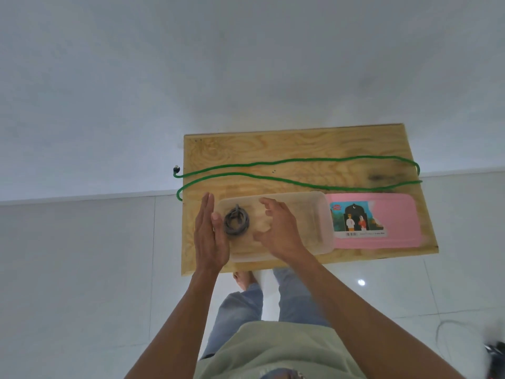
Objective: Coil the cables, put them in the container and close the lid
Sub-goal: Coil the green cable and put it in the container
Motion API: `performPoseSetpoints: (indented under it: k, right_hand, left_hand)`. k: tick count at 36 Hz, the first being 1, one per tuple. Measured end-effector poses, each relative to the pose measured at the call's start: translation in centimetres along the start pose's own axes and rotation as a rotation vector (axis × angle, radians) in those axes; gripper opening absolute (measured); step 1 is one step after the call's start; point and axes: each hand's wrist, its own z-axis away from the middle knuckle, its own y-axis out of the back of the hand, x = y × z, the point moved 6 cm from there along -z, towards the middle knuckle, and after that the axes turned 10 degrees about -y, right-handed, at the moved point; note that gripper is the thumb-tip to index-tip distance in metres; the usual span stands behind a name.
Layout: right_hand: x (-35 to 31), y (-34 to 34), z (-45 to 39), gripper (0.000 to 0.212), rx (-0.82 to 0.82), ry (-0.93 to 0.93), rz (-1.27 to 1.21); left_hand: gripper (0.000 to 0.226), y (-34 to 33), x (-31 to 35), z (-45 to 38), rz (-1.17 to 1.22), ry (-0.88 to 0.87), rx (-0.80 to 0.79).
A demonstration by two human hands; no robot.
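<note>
Lying coiled in the clear container's (314, 228) nine-o'clock end, the grey cable (236, 220) sits between the flat-fingered left hand (210, 236) and the right hand (278, 228), loosely spread, seemingly empty. The green cable (297, 170) stretches uncoiled at twelve o'clock; the pink lid (382, 220) lies at three.

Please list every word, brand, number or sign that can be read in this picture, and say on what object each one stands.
No text can be read with certainty.
Sticker on the pink lid: a round logo at its top left corner, too blurred to read.
White strip along the sticker's bottom edge: barcode and small print, too small to read.
Clear container, wooden board: no text visible.
</note>
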Motion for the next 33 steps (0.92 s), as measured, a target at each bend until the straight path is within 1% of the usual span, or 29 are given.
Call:
performPoseSetpoints:
  k: [3, 8, 10, 12, 16, 20, 24, 30, 33]
  right_hand:
    - [-0.6, 1.6, 0.0, 0.073, 0.017, 0.018, -0.047]
    - [-2.0, 5.5, -0.9, 0.046, 0.100, 0.039, -0.136]
    - [-2.6, 7.6, -1.8, 0.035, 0.153, 0.059, -0.141]
    - [-2.9, 9.6, -2.9, 0.026, 0.188, 0.069, -0.146]
    - [-2.6, 12.6, -6.2, 0.019, 0.212, 0.057, -0.088]
    - [-1.5, 14.3, -9.9, 0.018, 0.189, 0.031, -0.005]
    - [0.3, 14.7, -13.4, 0.024, 0.089, -0.032, 0.087]
    - [2.5, 14.5, -17.4, 0.045, -0.088, -0.096, 0.189]
    - [3.2, 14.3, -19.0, 0.045, -0.124, -0.109, 0.210]
  left_hand:
    - [0.062, 1.1, 0.9, -1.0, -0.023, 0.007, 0.034]
    - [0.065, 1.5, 3.0, -3.4, -0.028, 0.009, 0.066]
    - [0.059, 0.9, 4.0, -5.0, -0.050, 0.004, 0.046]
    - [0.046, 0.1, 5.0, -6.8, -0.099, -0.024, 0.017]
    - [0.032, -2.5, 6.9, -10.5, -0.207, -0.105, -0.061]
    - [0.031, -6.5, 7.5, -13.9, -0.409, -0.108, -0.293]
    - [0.033, -10.5, 6.7, -15.7, -0.614, -0.045, -0.496]
    - [0.039, -15.5, 5.0, -17.8, -0.846, 0.006, -0.690]
    - [0.029, -16.9, 4.7, -18.5, -0.949, -0.007, -0.718]
